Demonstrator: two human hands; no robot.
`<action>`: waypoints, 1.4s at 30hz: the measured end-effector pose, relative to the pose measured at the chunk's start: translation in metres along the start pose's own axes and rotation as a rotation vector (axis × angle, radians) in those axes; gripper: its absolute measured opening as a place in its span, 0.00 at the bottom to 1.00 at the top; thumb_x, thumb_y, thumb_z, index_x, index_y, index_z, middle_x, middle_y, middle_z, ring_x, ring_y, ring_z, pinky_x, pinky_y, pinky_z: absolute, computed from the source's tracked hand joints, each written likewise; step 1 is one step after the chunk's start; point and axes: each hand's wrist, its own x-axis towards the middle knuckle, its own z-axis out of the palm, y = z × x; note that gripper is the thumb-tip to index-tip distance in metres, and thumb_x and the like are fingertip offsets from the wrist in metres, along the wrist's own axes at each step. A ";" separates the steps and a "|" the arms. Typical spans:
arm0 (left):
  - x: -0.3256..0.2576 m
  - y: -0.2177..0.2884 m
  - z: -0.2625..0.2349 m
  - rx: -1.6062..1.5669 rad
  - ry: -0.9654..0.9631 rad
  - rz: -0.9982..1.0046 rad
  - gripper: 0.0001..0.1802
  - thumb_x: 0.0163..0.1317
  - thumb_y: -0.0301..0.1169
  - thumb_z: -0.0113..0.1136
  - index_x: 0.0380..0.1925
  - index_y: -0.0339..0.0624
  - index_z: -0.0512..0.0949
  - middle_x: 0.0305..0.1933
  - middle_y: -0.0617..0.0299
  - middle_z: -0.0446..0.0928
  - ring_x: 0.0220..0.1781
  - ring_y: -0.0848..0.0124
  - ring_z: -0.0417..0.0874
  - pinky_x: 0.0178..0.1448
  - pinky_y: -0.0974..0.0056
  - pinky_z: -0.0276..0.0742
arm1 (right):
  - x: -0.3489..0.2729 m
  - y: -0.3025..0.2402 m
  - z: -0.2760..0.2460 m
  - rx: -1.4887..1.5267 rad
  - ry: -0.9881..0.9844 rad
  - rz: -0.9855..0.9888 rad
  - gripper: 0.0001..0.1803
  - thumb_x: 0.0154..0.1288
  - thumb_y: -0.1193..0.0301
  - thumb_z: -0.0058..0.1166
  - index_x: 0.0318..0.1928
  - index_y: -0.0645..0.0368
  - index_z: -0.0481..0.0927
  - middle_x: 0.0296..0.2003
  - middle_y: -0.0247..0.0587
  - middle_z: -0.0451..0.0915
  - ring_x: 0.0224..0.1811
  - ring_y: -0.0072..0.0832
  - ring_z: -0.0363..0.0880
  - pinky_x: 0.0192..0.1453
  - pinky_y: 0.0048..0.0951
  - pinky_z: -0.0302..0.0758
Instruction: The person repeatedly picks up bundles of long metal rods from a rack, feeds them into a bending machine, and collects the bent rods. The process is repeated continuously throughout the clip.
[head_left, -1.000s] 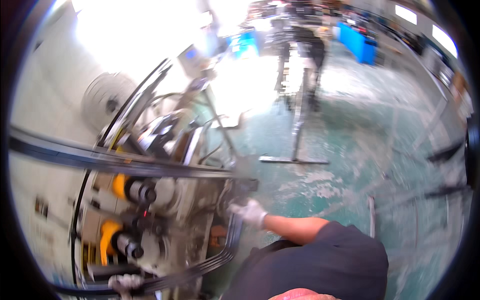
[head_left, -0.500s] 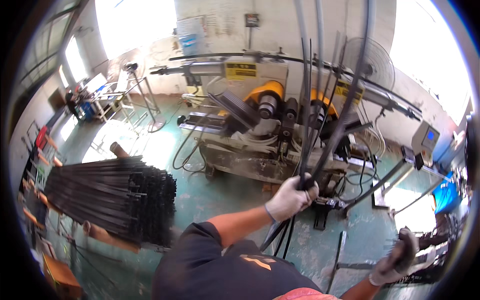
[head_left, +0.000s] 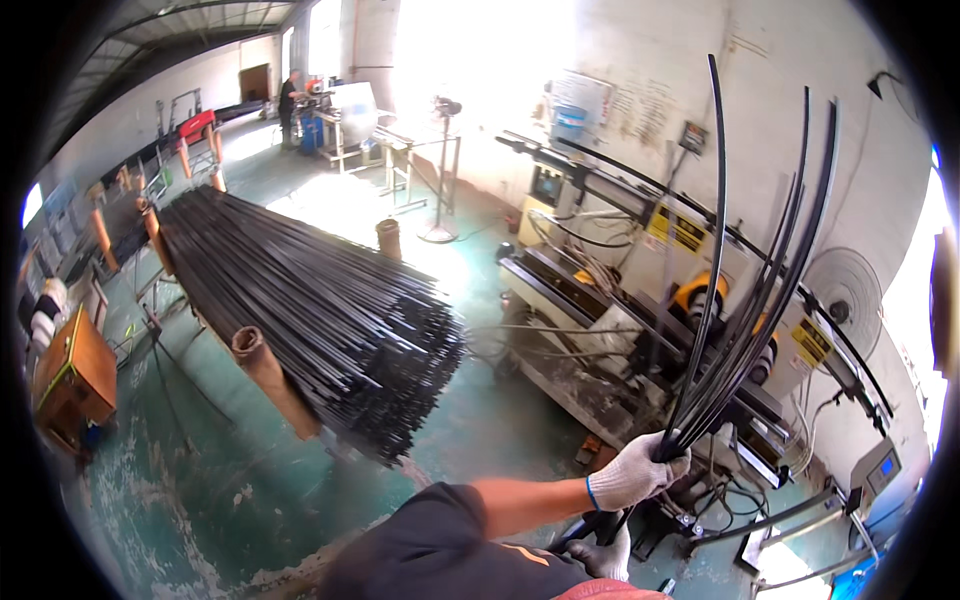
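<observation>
The left hand [head_left: 637, 476], in a white knit glove, has its fingers clamped around a fanning bundle of long, thin, curved black metal rods [head_left: 745, 310], while the right hand [head_left: 603, 553], gloved alike, steadies their lower ends, its fingers' closure unclear, beside the grey rod-bending machine [head_left: 640, 330], so the stack of black rods on the rack [head_left: 310, 300] stays near.

Lower gloved hand [head_left: 603, 553] mostly hidden behind dark sleeve [head_left: 450, 545] and rod bundle [head_left: 745, 300]; grip not readable. Upper gloved hand [head_left: 635, 475]: fingers wrapped around bundle, fingertips out of sight. Rod count too fine to tell. Far end of rod stack [head_left: 310, 300] blurs into glare. Distant person [head_left: 288, 95] too small. Machine [head_left: 640, 320] base partly hidden by rods.
</observation>
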 end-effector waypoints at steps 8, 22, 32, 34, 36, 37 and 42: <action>-0.084 0.055 -0.077 -0.210 -0.063 0.207 0.13 0.71 0.37 0.69 0.41 0.45 0.74 0.27 0.71 0.70 0.21 0.82 0.68 0.24 0.74 0.64 | 0.012 -0.008 0.117 -0.086 0.389 0.264 0.08 0.58 0.76 0.68 0.36 0.61 0.81 0.20 0.32 0.79 0.16 0.24 0.77 0.23 0.28 0.75; -0.168 0.173 -0.105 -0.226 0.229 0.410 0.14 0.70 0.37 0.69 0.40 0.43 0.73 0.21 0.64 0.72 0.17 0.73 0.71 0.22 0.67 0.65 | 0.050 -0.099 0.186 -0.571 0.058 -0.084 0.14 0.57 0.69 0.73 0.39 0.62 0.84 0.24 0.45 0.84 0.26 0.28 0.85 0.36 0.33 0.80; -0.233 0.201 0.004 -0.182 0.726 0.883 0.12 0.68 0.35 0.68 0.34 0.46 0.72 0.18 0.66 0.71 0.13 0.73 0.70 0.19 0.65 0.66 | 0.004 -0.063 0.027 -0.482 -0.258 -0.166 0.09 0.62 0.73 0.67 0.41 0.64 0.84 0.25 0.32 0.77 0.26 0.21 0.72 0.36 0.28 0.73; -0.251 0.196 0.031 -0.208 0.825 0.942 0.08 0.66 0.30 0.63 0.30 0.47 0.72 0.18 0.66 0.71 0.13 0.72 0.69 0.20 0.62 0.63 | -0.013 -0.064 -0.005 -0.667 -0.074 0.031 0.10 0.73 0.70 0.60 0.49 0.64 0.85 0.45 0.48 0.86 0.45 0.40 0.86 0.47 0.37 0.84; -0.239 0.200 0.057 -0.283 0.976 1.009 0.08 0.65 0.29 0.62 0.29 0.47 0.73 0.18 0.66 0.71 0.13 0.71 0.68 0.20 0.62 0.63 | 0.021 -0.048 -0.032 -0.578 -0.028 -0.052 0.11 0.74 0.69 0.59 0.48 0.63 0.85 0.42 0.47 0.85 0.42 0.39 0.84 0.44 0.36 0.82; -0.240 0.199 0.065 -0.318 0.984 1.044 0.06 0.65 0.27 0.59 0.29 0.45 0.73 0.18 0.65 0.72 0.13 0.70 0.71 0.21 0.63 0.67 | 0.027 -0.039 -0.042 -0.517 -0.005 -0.063 0.11 0.74 0.68 0.58 0.48 0.62 0.85 0.41 0.47 0.85 0.41 0.39 0.84 0.42 0.36 0.81; -0.233 0.165 0.109 -0.297 0.900 1.082 0.03 0.61 0.21 0.56 0.32 0.42 0.73 0.22 0.62 0.75 0.15 0.68 0.77 0.20 0.60 0.76 | 0.065 -0.002 -0.065 -0.286 0.129 -0.084 0.13 0.76 0.64 0.54 0.46 0.61 0.84 0.35 0.44 0.82 0.33 0.37 0.80 0.35 0.35 0.75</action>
